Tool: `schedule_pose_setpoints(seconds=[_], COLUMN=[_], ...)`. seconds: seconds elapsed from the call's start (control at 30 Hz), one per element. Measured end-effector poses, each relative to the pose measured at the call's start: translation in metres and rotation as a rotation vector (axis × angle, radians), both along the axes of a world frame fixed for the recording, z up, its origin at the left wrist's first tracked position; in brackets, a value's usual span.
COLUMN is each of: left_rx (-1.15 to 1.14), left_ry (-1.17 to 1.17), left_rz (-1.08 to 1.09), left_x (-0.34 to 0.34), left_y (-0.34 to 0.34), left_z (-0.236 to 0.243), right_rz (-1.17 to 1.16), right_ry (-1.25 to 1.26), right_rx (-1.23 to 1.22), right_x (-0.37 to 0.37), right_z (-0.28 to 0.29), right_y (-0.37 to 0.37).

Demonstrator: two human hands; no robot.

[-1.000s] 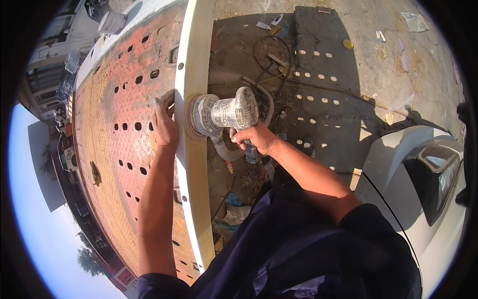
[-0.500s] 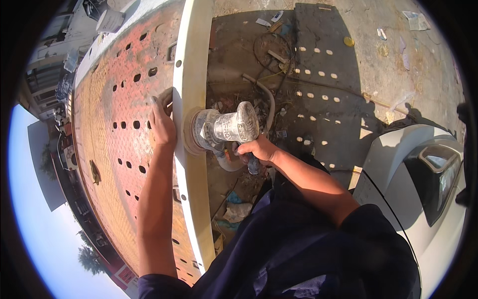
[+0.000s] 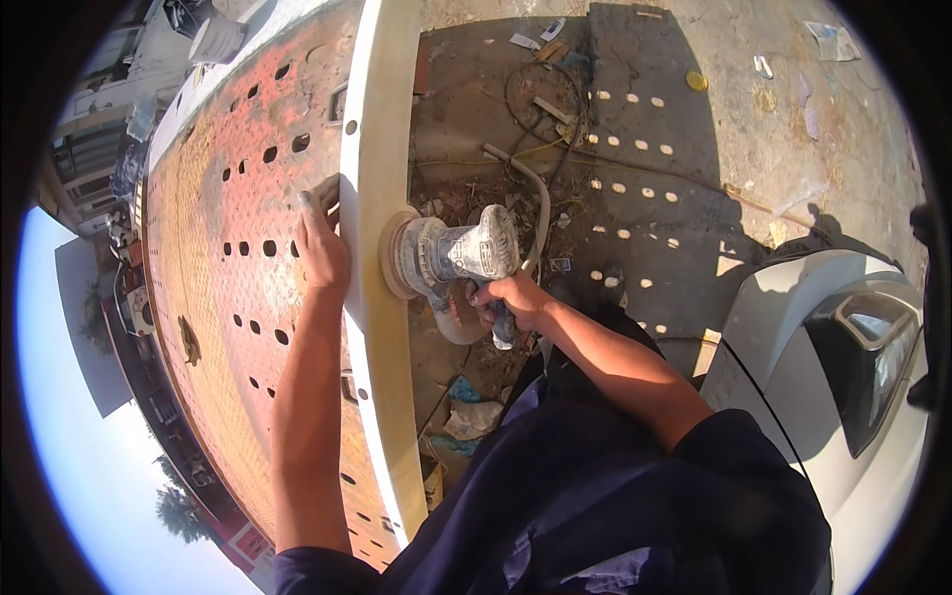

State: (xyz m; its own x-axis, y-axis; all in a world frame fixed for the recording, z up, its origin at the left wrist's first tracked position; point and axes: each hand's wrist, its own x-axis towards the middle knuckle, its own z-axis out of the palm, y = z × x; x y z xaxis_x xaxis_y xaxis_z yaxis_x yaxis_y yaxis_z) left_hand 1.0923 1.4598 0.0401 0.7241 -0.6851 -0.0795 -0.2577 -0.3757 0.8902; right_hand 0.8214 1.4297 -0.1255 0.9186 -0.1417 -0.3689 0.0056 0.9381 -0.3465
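Note:
My right hand [image 3: 513, 300] is wrapped around the dark handle of a dust-covered sander [image 3: 476, 246]. The sander's round pad [image 3: 399, 254] meets the pale yellowish side face of a long board [image 3: 385, 129] with a white top edge. A grey hose [image 3: 536, 193] bends away from the tool over the ground. Left of the board, my left hand [image 3: 323, 248] leans on the white edge, its fingers extended and apart over a worn red metal plate with holes [image 3: 233, 213]. Part of its fingertips is hidden beside the edge.
A white vehicle [image 3: 783, 327] with a dark lamp stands close on my right. Cables [image 3: 694, 183], paper scraps [image 3: 833, 42] and a blue rag [image 3: 464, 390] lie on the ground. A white bucket [image 3: 216, 42] sits at the far left, and a dark perforated sheet [image 3: 645, 74] lies right of the board.
The sander has shifted slightly right and its pad is a little lower on the board's side face. My left hand has stayed almost in place.

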Motion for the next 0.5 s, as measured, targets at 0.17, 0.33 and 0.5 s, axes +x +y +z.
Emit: schedule_pose_setpoints(seconds=[0.17,0.33,0.5], left_rx=[0.006,0.007,0.012], left_ry=[-0.032,-0.032,-0.028], left_rz=[-0.008,-0.021,-0.009], left_x=[-0.002,-0.001,0.003], left_y=[-0.003,-0.006,0.001], left_z=[0.001,-0.001,-0.002], right_rz=[-0.059,-0.044,0.011], right_ry=[0.036,0.011,0.017], right_rx=[0.061,0.082,0.077], right_x=[0.028,0.023,0.001], right_z=[-0.008,-0.022,-0.003], right_y=[-0.051,-0.033,0.005])
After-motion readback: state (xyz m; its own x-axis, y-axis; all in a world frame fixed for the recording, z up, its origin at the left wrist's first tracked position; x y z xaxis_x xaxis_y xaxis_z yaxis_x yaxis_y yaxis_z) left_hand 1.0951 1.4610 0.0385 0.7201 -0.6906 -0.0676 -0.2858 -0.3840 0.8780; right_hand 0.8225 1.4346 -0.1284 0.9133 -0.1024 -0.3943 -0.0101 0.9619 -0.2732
